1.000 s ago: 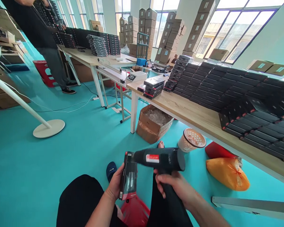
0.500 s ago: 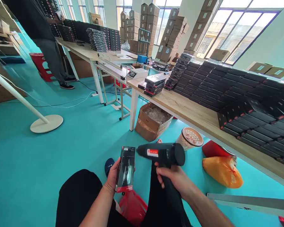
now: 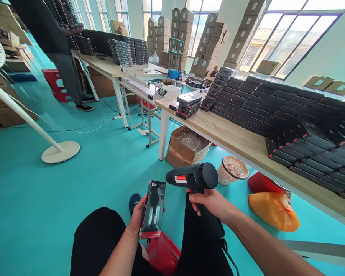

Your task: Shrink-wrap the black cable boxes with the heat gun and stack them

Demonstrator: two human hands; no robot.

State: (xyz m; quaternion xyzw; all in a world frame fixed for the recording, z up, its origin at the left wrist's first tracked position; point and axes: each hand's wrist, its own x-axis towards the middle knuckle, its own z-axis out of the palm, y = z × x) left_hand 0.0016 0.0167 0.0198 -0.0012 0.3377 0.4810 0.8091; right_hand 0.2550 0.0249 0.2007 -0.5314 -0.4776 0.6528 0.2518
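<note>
A black box with a red lower edge and a glossy, see-through-looking front (image 3: 153, 209) is in my left hand (image 3: 138, 214), its fingers wrapped round the box's sides. My right hand (image 3: 208, 203) grips the handle of a black heat gun (image 3: 191, 177) with a red and white label. The gun's nozzle points left, just beyond the upper right corner of the box, and does not touch it. A cord hangs from the bottom of the handle.
Stacked black boxes (image 3: 247, 103) stand on a long wooden table (image 3: 218, 124) at the right. Below are an open carton (image 3: 179, 151), a wastebasket (image 3: 225, 176) and an orange bag (image 3: 273, 211). A fan base (image 3: 60, 152) stands left; a person (image 3: 64, 65) is behind.
The heat gun has shifted slightly left and up, nearer the box, and its cord now shows. The box sits slightly lower in the view, still in my left hand.
</note>
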